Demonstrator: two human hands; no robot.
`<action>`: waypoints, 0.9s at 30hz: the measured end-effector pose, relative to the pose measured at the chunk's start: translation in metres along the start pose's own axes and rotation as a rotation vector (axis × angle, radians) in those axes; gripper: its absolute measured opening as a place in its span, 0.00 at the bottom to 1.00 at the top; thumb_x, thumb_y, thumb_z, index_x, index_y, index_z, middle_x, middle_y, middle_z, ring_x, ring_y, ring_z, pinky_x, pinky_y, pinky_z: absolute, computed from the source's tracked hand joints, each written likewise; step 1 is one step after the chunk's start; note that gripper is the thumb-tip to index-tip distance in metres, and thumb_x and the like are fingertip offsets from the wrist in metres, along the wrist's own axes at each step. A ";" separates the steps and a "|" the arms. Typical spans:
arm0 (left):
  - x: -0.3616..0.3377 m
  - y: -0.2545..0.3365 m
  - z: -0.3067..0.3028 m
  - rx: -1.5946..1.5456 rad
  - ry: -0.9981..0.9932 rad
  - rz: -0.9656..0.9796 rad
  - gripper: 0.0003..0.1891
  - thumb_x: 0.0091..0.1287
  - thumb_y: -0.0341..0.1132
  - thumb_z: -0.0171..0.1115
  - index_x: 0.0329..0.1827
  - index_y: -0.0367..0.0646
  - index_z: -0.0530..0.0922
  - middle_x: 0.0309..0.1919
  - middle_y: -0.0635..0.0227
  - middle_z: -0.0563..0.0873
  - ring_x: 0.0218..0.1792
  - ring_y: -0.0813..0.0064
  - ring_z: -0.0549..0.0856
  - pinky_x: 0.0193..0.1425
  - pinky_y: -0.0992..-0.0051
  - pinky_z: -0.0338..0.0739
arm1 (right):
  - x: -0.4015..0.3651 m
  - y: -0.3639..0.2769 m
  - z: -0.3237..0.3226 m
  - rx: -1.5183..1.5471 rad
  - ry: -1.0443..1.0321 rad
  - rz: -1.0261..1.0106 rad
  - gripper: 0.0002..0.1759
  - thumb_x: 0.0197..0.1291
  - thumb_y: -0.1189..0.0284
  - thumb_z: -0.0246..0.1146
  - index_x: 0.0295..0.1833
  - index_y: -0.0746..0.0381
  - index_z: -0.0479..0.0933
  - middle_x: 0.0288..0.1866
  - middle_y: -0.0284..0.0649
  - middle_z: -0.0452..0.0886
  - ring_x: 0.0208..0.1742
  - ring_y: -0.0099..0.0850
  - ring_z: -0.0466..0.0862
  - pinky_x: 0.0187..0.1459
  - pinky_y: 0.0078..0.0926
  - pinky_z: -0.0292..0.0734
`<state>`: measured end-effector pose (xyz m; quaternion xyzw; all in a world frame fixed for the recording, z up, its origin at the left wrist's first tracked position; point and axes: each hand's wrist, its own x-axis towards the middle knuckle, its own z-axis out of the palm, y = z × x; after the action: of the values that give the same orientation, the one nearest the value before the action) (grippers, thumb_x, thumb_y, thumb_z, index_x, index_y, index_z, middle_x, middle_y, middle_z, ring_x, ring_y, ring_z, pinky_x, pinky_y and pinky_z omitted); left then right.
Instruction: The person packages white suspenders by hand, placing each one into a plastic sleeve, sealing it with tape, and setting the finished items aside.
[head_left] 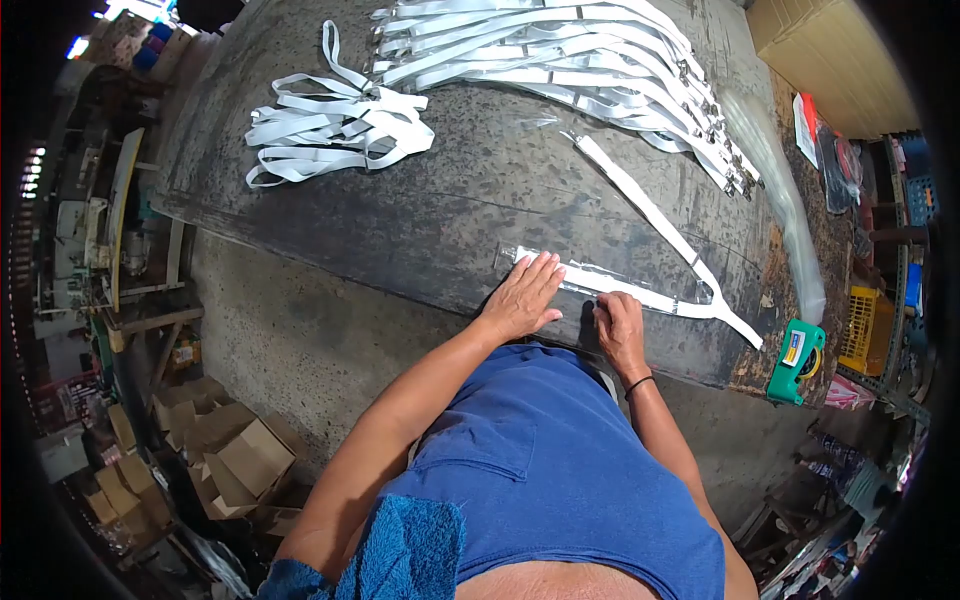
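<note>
Near the table edge point(400, 293), an open left hand point(525, 295) flattens a plastic-sleeved white lanyard point(650, 298); the right hand point(620, 328) curls alongside, grip unclear.

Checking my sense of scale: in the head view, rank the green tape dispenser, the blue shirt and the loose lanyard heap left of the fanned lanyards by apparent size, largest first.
Blue shirt
Loose lanyard heap
Green tape dispenser

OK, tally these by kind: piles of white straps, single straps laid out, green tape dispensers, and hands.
White strap piles, the smaller pile and the larger pile: 2
Laid-out strap: 1
Green tape dispenser: 1
Hands, left hand and right hand: 2
Total: 6
</note>
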<state>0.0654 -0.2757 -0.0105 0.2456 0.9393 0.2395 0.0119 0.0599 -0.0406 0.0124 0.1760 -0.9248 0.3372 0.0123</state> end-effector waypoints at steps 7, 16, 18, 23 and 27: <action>0.004 0.002 0.003 0.048 -0.061 -0.023 0.39 0.69 0.55 0.59 0.75 0.36 0.64 0.76 0.50 0.63 0.78 0.54 0.59 0.81 0.55 0.52 | -0.001 0.004 0.006 -0.085 -0.069 0.004 0.18 0.54 0.76 0.69 0.52 0.59 0.79 0.49 0.42 0.79 0.51 0.44 0.77 0.51 0.42 0.71; 0.008 0.004 0.001 0.060 -0.111 -0.013 0.40 0.68 0.55 0.60 0.77 0.40 0.61 0.77 0.51 0.61 0.79 0.53 0.57 0.81 0.53 0.51 | -0.003 0.001 0.003 -0.118 -0.102 -0.001 0.22 0.53 0.77 0.68 0.56 0.56 0.80 0.49 0.41 0.79 0.52 0.43 0.77 0.50 0.40 0.71; 0.007 0.004 0.003 0.074 -0.065 -0.004 0.40 0.67 0.54 0.62 0.76 0.41 0.62 0.76 0.50 0.62 0.78 0.52 0.60 0.79 0.52 0.54 | -0.002 0.000 0.003 -0.129 -0.115 0.000 0.26 0.53 0.77 0.69 0.60 0.54 0.78 0.49 0.41 0.79 0.51 0.43 0.77 0.50 0.41 0.71; 0.007 0.003 0.004 0.072 -0.072 0.006 0.40 0.67 0.54 0.62 0.77 0.42 0.62 0.77 0.50 0.62 0.78 0.51 0.59 0.79 0.52 0.54 | 0.007 -0.008 -0.001 -0.255 -0.240 -0.041 0.33 0.56 0.72 0.68 0.70 0.46 0.72 0.49 0.40 0.77 0.49 0.41 0.76 0.49 0.40 0.71; 0.007 0.002 0.003 0.053 -0.082 0.010 0.40 0.67 0.54 0.63 0.76 0.42 0.63 0.77 0.49 0.61 0.78 0.51 0.59 0.79 0.52 0.54 | 0.011 -0.015 -0.002 -0.325 -0.305 -0.026 0.33 0.58 0.69 0.68 0.71 0.43 0.71 0.50 0.39 0.76 0.49 0.40 0.75 0.48 0.40 0.70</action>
<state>0.0608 -0.2700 -0.0117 0.2601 0.9428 0.2042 0.0425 0.0540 -0.0536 0.0254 0.2328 -0.9557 0.1528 -0.0952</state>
